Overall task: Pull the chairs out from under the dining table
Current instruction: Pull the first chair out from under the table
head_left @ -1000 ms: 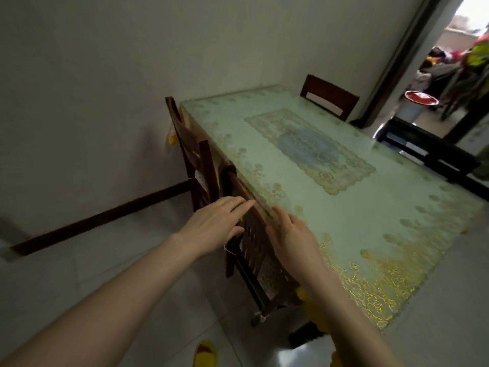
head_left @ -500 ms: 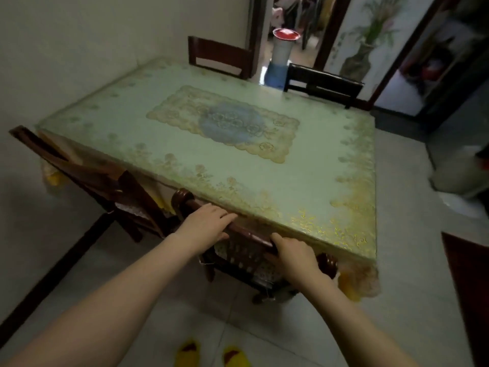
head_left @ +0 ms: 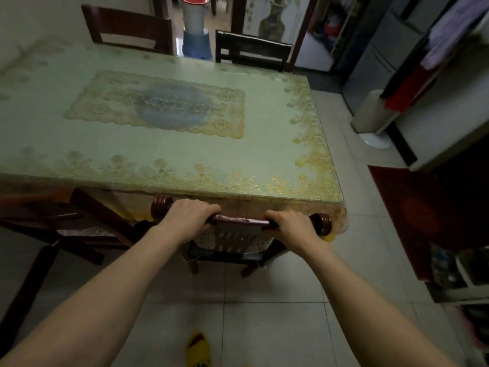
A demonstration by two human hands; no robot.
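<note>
A dark wooden chair (head_left: 239, 221) stands tucked under the near edge of the dining table (head_left: 264, 144), which wears a pale green cloth with gold lace trim. My left hand (head_left: 189, 217) and my right hand (head_left: 292, 226) are both closed around the chair's rounded top rail, one near each end knob. A second wooden chair (head_left: 87, 215) stands to the left, angled away from the table. Two more chairs, a brown one (head_left: 127, 27) and a black one (head_left: 252, 50), stand pushed in at the table's far side.
A blue and white water dispenser (head_left: 195, 30) stands beyond the far chairs in a doorway. A white bin (head_left: 370, 115) and a red mat (head_left: 407, 207) lie to the right. Tiled floor stretches behind the held chair; a yellow slipper (head_left: 197, 350) shows at the bottom.
My view swung from the table's left side to face its near edge. Both hands went from resting on the chair's back to gripping its top rail.
</note>
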